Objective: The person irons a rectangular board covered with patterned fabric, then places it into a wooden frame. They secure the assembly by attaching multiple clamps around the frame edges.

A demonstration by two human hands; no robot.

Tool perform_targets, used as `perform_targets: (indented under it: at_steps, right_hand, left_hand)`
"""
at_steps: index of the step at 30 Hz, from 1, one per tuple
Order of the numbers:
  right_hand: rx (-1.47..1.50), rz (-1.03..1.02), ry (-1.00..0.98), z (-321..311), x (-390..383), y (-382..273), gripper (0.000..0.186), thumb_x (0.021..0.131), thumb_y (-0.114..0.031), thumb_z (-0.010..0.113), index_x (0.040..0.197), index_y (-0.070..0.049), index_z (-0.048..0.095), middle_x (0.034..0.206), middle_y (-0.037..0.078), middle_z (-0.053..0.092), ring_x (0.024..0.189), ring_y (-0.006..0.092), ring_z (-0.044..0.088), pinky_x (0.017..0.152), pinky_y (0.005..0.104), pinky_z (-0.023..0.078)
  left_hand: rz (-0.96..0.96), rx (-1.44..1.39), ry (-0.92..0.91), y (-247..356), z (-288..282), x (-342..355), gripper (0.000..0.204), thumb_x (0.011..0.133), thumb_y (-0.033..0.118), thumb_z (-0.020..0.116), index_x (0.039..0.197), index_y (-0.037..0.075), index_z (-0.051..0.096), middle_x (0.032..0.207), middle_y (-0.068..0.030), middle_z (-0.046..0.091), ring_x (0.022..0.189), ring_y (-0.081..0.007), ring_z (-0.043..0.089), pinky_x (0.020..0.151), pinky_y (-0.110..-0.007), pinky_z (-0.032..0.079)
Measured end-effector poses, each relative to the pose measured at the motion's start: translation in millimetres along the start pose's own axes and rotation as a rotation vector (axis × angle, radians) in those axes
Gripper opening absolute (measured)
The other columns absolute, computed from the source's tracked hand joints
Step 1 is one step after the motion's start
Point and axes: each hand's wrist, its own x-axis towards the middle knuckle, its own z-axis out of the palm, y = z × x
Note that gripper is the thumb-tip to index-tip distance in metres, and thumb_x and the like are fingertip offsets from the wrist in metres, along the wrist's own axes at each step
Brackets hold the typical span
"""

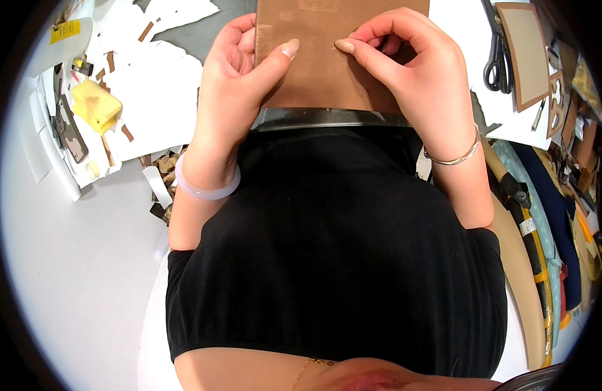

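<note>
A flat brown panel point(307, 72), which looks like leather, lies in front of me at the table's near edge. My left hand point(239, 72) grips its left edge, thumb on top and fingers curled at the side. Over the panel's right part is my right hand point(411, 58), its thumb and index finger pinched together close to the surface. Whatever is in that pinch, if anything, is too small to make out. Paler rubbed patches show on the panel's upper part.
White paper point(164, 85) with brown scraps covers the table at left, near a yellow block point(95, 106) and a phone point(69, 130). Black-handled scissors point(498, 68) lie at right beside a brown-bordered panel point(526, 55). Rolled materials point(542, 195) stand at far right.
</note>
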Motion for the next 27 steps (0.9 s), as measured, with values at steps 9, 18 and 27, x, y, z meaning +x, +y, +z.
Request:
perform_targets:
  at_steps: [9, 18, 27]
  right_hand:
    - [-0.22, -0.122, 0.917, 77.1, 28.8, 2.9, 0.014, 0.079, -0.01, 0.078, 0.084, -0.002, 0.068, 0.079, -0.001, 0.063, 0.068, 0.0071, 0.054, 0.063, 0.0205, 0.045]
    - [-0.311, -0.266, 0.977, 75.2, 16.7, 17.3, 0.061, 0.066, -0.025, 0.086, 0.113, -0.002, 0.057, 0.089, 0.01, 0.059, 0.072, 0.0223, 0.059, 0.067, 0.032, 0.051]
    - [-0.344, -0.399, 1.584, 0.2, -11.1, 48.2, 0.023, 0.091, -0.014, 0.064, 0.11, -0.001, 0.062, 0.089, 0.008, 0.058, 0.073, 0.017, 0.055, 0.07, 0.03, 0.048]
  left_hand:
    - [0.014, -0.001, -0.007, -1.0, 0.0, 0.2, 0.05, 0.089, 0.002, 0.064, 0.129, -0.012, 0.036, 0.121, -0.0147, 0.06, 0.102, -0.0136, 0.061, 0.082, -0.022, 0.05]
    - [0.02, -0.049, -0.036, 3.3, 4.1, -1.9, 0.05, 0.089, 0.003, 0.064, 0.128, -0.011, 0.037, 0.121, -0.0161, 0.06, 0.109, -0.0163, 0.058, 0.093, -0.028, 0.047]
    - [0.114, 0.089, 0.036, 58.1, 35.3, -29.4, 0.048, 0.088, 0.001, 0.063, 0.129, -0.007, 0.039, 0.124, -0.0134, 0.058, 0.112, -0.0135, 0.055, 0.091, -0.025, 0.045]
